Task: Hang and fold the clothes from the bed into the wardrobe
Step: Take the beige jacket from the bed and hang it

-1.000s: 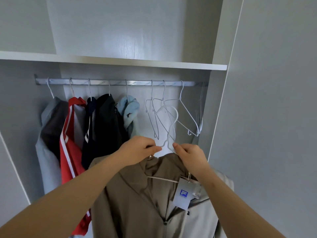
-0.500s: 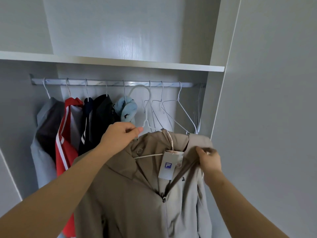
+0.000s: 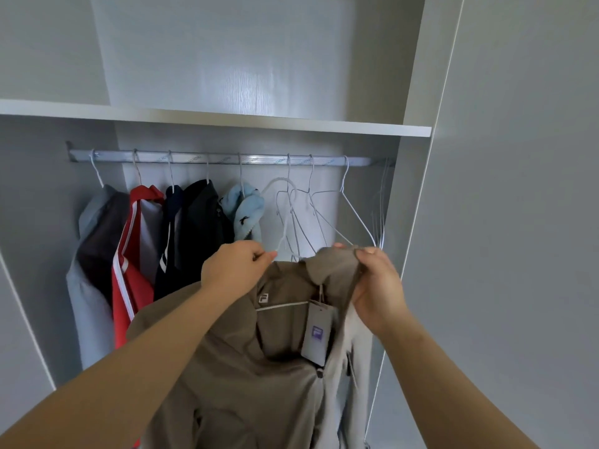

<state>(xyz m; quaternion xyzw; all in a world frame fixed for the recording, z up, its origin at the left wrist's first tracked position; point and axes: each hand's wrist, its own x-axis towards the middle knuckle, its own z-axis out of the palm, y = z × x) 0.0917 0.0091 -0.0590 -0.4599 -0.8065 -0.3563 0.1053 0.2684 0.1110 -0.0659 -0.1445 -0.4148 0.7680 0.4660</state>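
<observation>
A tan zip jacket (image 3: 259, 367) with a paper tag (image 3: 319, 332) hangs on a white wire hanger (image 3: 282, 222) in front of the open wardrobe. My left hand (image 3: 235, 268) pinches the hanger's neck and the jacket's left shoulder. My right hand (image 3: 377, 286) grips the jacket's right shoulder and collar. The hanger's hook rises to just below the metal rail (image 3: 220, 158), between a light blue garment (image 3: 244, 210) and several empty wire hangers (image 3: 327, 215); the hook is not on the rail.
On the rail's left part hang a grey jacket (image 3: 94, 254), a red one (image 3: 133, 254), a navy one (image 3: 170, 234) and a black one (image 3: 202, 228). A white shelf (image 3: 227, 119) runs above the rail. The wardrobe's side panel (image 3: 518, 222) stands at the right.
My right hand moved up from the jacket's right side to its shoulder and collar. The jacket dropped a little, and the hanger's hook now sits lower under the rail.
</observation>
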